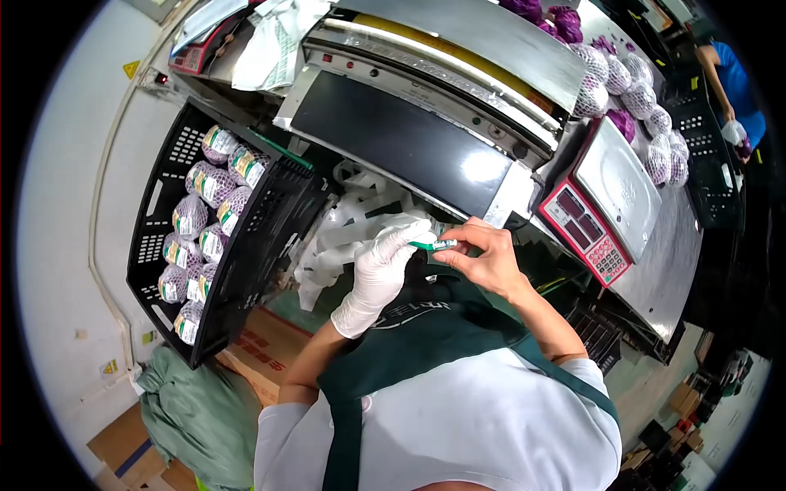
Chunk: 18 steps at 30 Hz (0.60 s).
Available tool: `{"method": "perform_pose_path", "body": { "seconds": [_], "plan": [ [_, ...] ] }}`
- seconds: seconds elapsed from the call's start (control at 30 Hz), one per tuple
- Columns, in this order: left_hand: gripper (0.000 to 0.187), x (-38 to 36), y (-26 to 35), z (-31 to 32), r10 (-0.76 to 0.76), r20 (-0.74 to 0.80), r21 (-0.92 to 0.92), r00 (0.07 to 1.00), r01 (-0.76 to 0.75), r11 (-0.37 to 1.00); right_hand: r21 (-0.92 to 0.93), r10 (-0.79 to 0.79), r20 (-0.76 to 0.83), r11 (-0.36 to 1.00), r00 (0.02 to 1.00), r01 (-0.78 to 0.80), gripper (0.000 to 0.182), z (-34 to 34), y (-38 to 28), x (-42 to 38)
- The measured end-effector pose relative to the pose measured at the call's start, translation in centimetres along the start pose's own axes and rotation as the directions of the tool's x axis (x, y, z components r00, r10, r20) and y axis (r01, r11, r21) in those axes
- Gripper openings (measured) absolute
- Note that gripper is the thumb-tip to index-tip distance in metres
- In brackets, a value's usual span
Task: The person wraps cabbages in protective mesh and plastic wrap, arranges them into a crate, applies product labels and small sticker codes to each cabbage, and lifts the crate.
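In front of the apron, my left hand [383,266] wears a white glove and is closed on one end of a small green-and-white item [434,245]. It is slim and short, too small to name surely. My bare right hand [485,255] pinches its other end between thumb and fingers. Just beyond both hands lies the black plate of a wrapping machine [393,135]. White backing strips [332,245] hang in a tangle beside my gloved hand.
On the left, a black crate [155,209] holds several netted, labelled purple cabbages [210,184]. A red-and-white scale [618,200] stands to the right, with netted cabbages [639,100] behind it. Farther right, a person in blue [737,90] holds a netted cabbage.
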<state>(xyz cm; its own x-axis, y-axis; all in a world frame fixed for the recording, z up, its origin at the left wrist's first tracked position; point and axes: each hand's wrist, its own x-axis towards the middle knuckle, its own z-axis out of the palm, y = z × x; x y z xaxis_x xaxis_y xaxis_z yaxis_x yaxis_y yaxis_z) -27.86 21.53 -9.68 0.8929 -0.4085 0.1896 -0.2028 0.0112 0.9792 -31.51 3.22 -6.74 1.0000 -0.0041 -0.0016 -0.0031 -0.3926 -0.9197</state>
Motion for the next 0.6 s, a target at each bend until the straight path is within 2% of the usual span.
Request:
{"method": "perform_pose_path", "body": {
  "seconds": [0.03, 0.1, 0.13, 0.17, 0.23, 0.27, 0.3, 0.33, 0.47, 0.5, 0.53, 0.57, 0.6],
  "plan": [
    [0.035, 0.0, 0.1, 0.4, 0.004, 0.014, -0.001, 1.000, -0.004, 1.000, -0.009, -0.035, -0.038, 0.999, 0.999, 0.034, 0.023, -0.2, 0.0, -0.4],
    [0.040, 0.0, 1.0, 1.3, -0.134, 0.013, -0.167, 0.991, 0.134, 0.977, -0.003, 0.003, -0.067, 1.000, 0.998, -0.003, 0.024, -0.3, 0.4, -1.0],
    [0.039, 0.4, 1.7, 1.4, -0.090, 0.039, -0.091, 0.995, 0.093, 0.991, 0.012, 0.007, -0.110, 1.000, 0.994, -0.006, 0.024, -0.3, 0.5, -1.3],
    [0.039, 0.4, 1.4, 1.4, -0.084, 0.056, -0.091, 0.995, 0.089, 0.992, 0.027, 0.012, -0.152, 1.000, 0.988, -0.008, 0.023, -0.2, 0.5, -1.6],
    [0.035, 0.3, 0.7, 1.1, -0.306, 0.118, -0.380, 0.945, 0.328, 0.865, 0.039, 0.034, -0.179, 0.999, 0.983, -0.027, 0.024, 0.5, 0.0, -2.1],
    [0.032, 0.4, 0.7, 0.9, -0.299, 0.134, -0.387, 0.945, 0.328, 0.862, 0.071, 0.113, -0.189, 0.992, 0.975, -0.101, 0.024, 0.8, -0.6, -2.1],
    [0.029, 0.4, 0.7, 0.8, -0.323, 0.137, -0.349, 0.937, 0.351, 0.869, 0.104, 0.192, -0.197, 0.979, 0.961, -0.174, 0.024, 1.1, -1.0, -2.2],
    [0.027, 0.5, 0.9, 0.6, -0.286, 0.152, -0.312, 0.946, 0.320, 0.895, 0.143, 0.238, -0.180, 0.966, 0.954, -0.214, 0.025, 1.3, -1.0, -2.2],
    [0.023, 1.0, 1.7, 0.0, -0.258, 0.171, -0.274, 0.951, 0.298, 0.915, 0.088, 0.199, -0.266, 0.979, 0.943, -0.182, 0.025, 2.4, -1.1, -2.6],
    [0.020, 1.2, 1.7, -0.3, -0.275, 0.152, -0.256, 0.949, 0.306, 0.917, 0.026, 0.134, -0.301, 0.991, 0.944, -0.132, 0.022, 2.6, -1.3, -2.7],
    [0.016, 1.4, 1.6, -1.2, -0.224, 0.146, -0.117, 0.964, 0.241, 0.963, -0.037, 0.068, -0.330, 0.996, 0.942, -0.085, 0.018, 2.9, -1.5, -2.9],
    [0.016, 1.5, 1.2, -2.0, -0.214, 0.169, -0.096, 0.962, 0.233, 0.968, -0.035, 0.072, -0.336, 0.995, 0.939, -0.089, 0.018, 3.1, -1.9, -2.8],
    [0.021, 1.7, 0.9, -2.6, -0.196, 0.203, -0.063, 0.959, 0.213, 0.975, -0.111, -0.032, -0.370, 0.994, 0.929, -0.010, 0.016, 3.2, -2.4, -2.8]
  ]
}}
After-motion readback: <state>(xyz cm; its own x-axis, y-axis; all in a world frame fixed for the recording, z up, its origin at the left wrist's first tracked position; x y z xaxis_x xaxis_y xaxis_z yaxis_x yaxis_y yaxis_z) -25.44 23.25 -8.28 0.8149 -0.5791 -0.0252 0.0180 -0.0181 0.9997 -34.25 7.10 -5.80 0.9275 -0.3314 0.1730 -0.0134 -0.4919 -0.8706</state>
